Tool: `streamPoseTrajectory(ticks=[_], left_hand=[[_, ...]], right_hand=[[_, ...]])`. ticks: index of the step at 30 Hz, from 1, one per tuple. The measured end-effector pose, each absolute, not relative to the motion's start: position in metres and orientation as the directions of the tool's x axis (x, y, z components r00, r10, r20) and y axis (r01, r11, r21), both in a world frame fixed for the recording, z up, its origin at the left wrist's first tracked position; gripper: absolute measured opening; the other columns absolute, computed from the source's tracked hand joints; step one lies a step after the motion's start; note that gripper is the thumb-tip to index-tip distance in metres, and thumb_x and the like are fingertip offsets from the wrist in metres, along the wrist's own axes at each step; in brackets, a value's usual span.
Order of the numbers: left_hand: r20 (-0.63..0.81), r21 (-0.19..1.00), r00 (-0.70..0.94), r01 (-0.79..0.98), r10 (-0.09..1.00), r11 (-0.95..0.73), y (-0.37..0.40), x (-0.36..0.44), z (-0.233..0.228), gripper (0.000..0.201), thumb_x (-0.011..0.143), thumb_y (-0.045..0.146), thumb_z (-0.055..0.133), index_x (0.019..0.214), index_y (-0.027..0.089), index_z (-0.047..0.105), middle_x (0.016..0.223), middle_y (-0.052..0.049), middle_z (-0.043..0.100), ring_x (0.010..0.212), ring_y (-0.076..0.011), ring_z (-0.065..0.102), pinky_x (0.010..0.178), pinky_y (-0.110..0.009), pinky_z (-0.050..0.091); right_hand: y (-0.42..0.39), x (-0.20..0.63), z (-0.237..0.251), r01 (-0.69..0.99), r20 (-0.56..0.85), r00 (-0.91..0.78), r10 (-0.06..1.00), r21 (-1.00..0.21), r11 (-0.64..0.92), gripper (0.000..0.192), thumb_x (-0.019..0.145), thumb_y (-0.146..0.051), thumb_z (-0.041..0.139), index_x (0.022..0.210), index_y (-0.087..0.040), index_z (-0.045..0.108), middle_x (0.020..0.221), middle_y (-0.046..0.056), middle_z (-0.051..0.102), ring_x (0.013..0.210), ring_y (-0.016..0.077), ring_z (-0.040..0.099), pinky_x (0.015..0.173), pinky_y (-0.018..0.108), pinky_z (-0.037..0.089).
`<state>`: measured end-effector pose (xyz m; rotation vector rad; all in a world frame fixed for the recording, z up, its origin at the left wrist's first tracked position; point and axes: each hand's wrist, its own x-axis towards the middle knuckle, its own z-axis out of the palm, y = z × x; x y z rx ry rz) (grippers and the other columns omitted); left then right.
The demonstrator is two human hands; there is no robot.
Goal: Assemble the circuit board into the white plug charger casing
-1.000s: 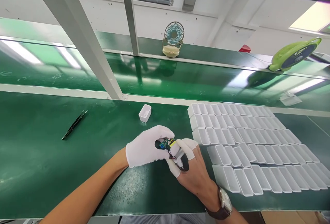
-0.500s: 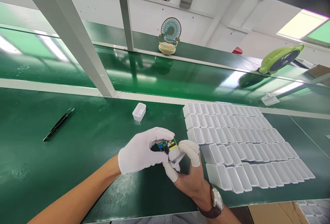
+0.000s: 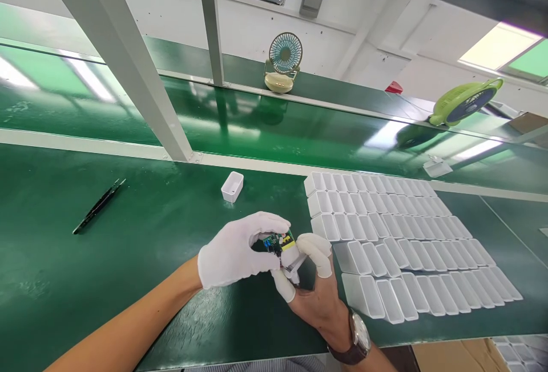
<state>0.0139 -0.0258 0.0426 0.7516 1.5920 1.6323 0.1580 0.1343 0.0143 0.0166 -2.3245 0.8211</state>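
Left hand [image 3: 244,251], white-gloved, curls in a C, thumb and fingers pinching one circuit-board assembly [image 3: 287,243]. From its palm the piece lies toward three o'clock; from the right hand [image 3: 314,278], toward ten. The piece's long axis appears to run from ten to four, though fingers hide both ends. Neither hand is nearer: the left grips the ten-o'clock end, while the right pinches the four-o'clock end between covered thumb and fingers. Some contact points are hidden from me. The assembly seems held up above the green surface [image 3: 55,280], near its front edge.

By count, I make it two hands, one assembly and one wristwatch [image 3: 361,332], worn on the right wrist. Going outward from the assembly, five rows of white trays [image 3: 402,253] stand toward three o'clock, near the right hand; they are packed too tightly for me to count each one surely. One pair of black tweezers [image 3: 99,206] lies well apart, between nine and ten, its own length slanting from seven to one. One small white box [image 3: 230,194] sits between ten and eleven. Beyond, two fans: one beige fan [image 3: 285,61] at twelve, one green fan [image 3: 462,102] between one and two.
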Motion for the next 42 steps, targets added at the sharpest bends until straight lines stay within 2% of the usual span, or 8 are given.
streamPoseTrajectory(ticks=[7, 12, 18, 23, 30, 32, 37, 42], left_hand=[[-0.157, 0.986, -0.585, -0.138, 0.796, 0.093, -0.024, 0.015, 0.045, 0.065, 0.065, 0.013, 0.083, 0.126, 0.030, 0.065, 0.128, -0.002, 0.067, 0.108, -0.0222, 0.067, 0.099, -0.037, 0.059], [-0.057, 0.997, -0.583, -0.080, 0.811, 0.012, -0.023, 0.014, 0.044, 0.058, 0.064, 0.015, 0.089, 0.117, 0.031, 0.071, 0.139, -0.001, 0.058, 0.121, -0.0239, 0.062, 0.110, -0.038, 0.053], [-0.006, 0.998, -0.572, -0.060, 0.820, -0.035, -0.023, 0.013, 0.040, 0.057, 0.064, 0.016, 0.092, 0.115, 0.033, 0.073, 0.137, -0.002, 0.058, 0.120, -0.0245, 0.062, 0.108, -0.040, 0.054], [0.011, 0.995, -0.571, -0.073, 0.821, -0.064, -0.023, 0.013, 0.038, 0.058, 0.063, 0.017, 0.093, 0.115, 0.032, 0.072, 0.137, -0.002, 0.058, 0.120, -0.0248, 0.062, 0.107, -0.040, 0.053], [0.035, 0.960, -0.490, -0.225, 0.871, -0.166, -0.027, 0.011, 0.036, 0.061, 0.068, 0.016, 0.090, 0.124, 0.028, 0.068, 0.139, -0.006, 0.056, 0.116, -0.0251, 0.066, 0.109, -0.045, 0.054], [0.035, 0.981, -0.487, -0.150, 0.872, -0.123, -0.029, 0.010, 0.038, 0.066, 0.070, 0.017, 0.088, 0.130, 0.029, 0.064, 0.131, -0.005, 0.061, 0.114, -0.0242, 0.066, 0.109, -0.045, 0.053], [0.048, 0.956, -0.498, 0.275, 0.866, 0.105, -0.033, 0.004, 0.049, 0.076, 0.076, 0.020, 0.079, 0.145, 0.039, 0.052, 0.114, 0.000, 0.066, 0.095, -0.0175, 0.061, 0.096, -0.039, 0.055], [0.084, 0.947, -0.442, 0.314, 0.893, 0.067, -0.038, -0.001, 0.052, 0.082, 0.081, 0.020, 0.073, 0.154, 0.038, 0.040, 0.115, 0.000, 0.067, 0.087, -0.0152, 0.059, 0.090, -0.035, 0.056]], right_hand=[[0.135, 0.158, 0.012, -0.230, 0.603, -0.774, 0.194, -0.553, 0.801, 0.062, 0.084, -0.013, 0.074, 0.139, -0.017, 0.045, 0.125, 0.016, 0.054, 0.120, 0.0296, 0.055, 0.102, 0.052, 0.051], [0.135, 0.159, 0.010, -0.230, 0.607, -0.778, 0.160, -0.513, 0.827, 0.068, 0.086, -0.014, 0.074, 0.146, -0.015, 0.042, 0.129, 0.018, 0.052, 0.123, 0.0308, 0.053, 0.102, 0.053, 0.052], [0.135, 0.158, 0.011, -0.238, 0.613, -0.777, 0.145, -0.498, 0.834, 0.066, 0.086, -0.011, 0.072, 0.146, -0.015, 0.043, 0.127, 0.017, 0.053, 0.123, 0.0293, 0.055, 0.103, 0.051, 0.054], [0.134, 0.158, 0.007, -0.200, 0.569, -0.798, 0.200, -0.562, 0.803, 0.067, 0.087, -0.014, 0.072, 0.147, -0.016, 0.041, 0.131, 0.017, 0.054, 0.125, 0.0267, 0.056, 0.104, 0.046, 0.054], [0.136, 0.158, -0.001, -0.198, 0.505, -0.829, 0.241, -0.668, 0.717, 0.071, 0.088, -0.016, 0.068, 0.151, -0.022, 0.037, 0.136, 0.015, 0.053, 0.127, 0.0276, 0.055, 0.108, 0.049, 0.052], [0.137, 0.156, -0.004, -0.201, 0.488, -0.837, 0.248, -0.695, 0.690, 0.071, 0.088, -0.017, 0.067, 0.152, -0.023, 0.037, 0.137, 0.015, 0.052, 0.126, 0.0278, 0.056, 0.107, 0.049, 0.053], [0.133, 0.150, 0.001, -0.206, 0.493, -0.837, 0.237, -0.686, 0.697, 0.068, 0.089, -0.015, 0.063, 0.151, -0.025, 0.037, 0.137, 0.014, 0.051, 0.127, 0.0272, 0.055, 0.108, 0.050, 0.052], [0.127, 0.143, 0.017, -0.219, 0.486, -0.856, 0.176, -0.649, 0.728, 0.068, 0.090, -0.014, 0.060, 0.152, -0.025, 0.035, 0.140, 0.014, 0.050, 0.131, 0.0268, 0.053, 0.111, 0.047, 0.051]])
